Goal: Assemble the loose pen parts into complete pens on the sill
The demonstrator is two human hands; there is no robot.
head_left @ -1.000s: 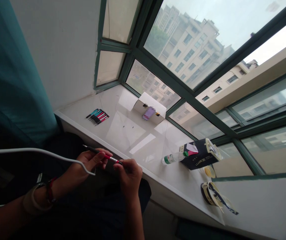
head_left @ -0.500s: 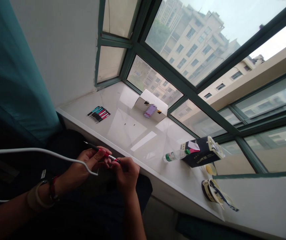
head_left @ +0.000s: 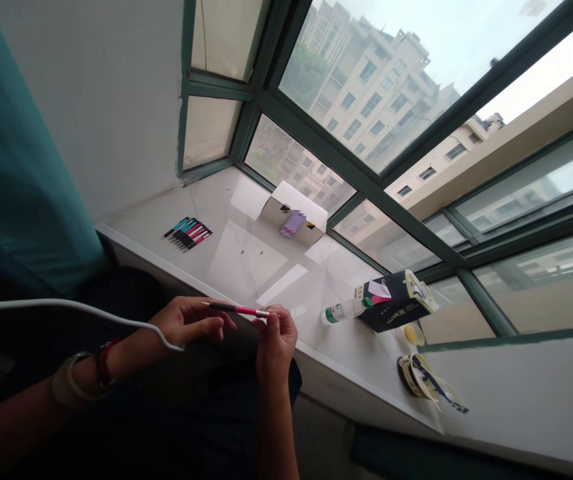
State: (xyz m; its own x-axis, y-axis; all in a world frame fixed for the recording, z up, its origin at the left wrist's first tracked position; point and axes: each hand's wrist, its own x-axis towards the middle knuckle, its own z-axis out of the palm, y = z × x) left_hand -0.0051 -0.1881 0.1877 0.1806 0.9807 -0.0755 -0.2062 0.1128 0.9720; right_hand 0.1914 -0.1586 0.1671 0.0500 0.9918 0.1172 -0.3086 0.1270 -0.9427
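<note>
The right hand pinches the pen at one end, while the left hand rests loosely open under it.

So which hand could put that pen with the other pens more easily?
Probably the left hand: it is nearer the row of pens, though only the right hand pinches the pen now.

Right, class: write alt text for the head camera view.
A right hand pinches one end of a red and black pen, the left hand open just beneath it. More pens, a box and a bottle lie on the white windowsill.
</note>
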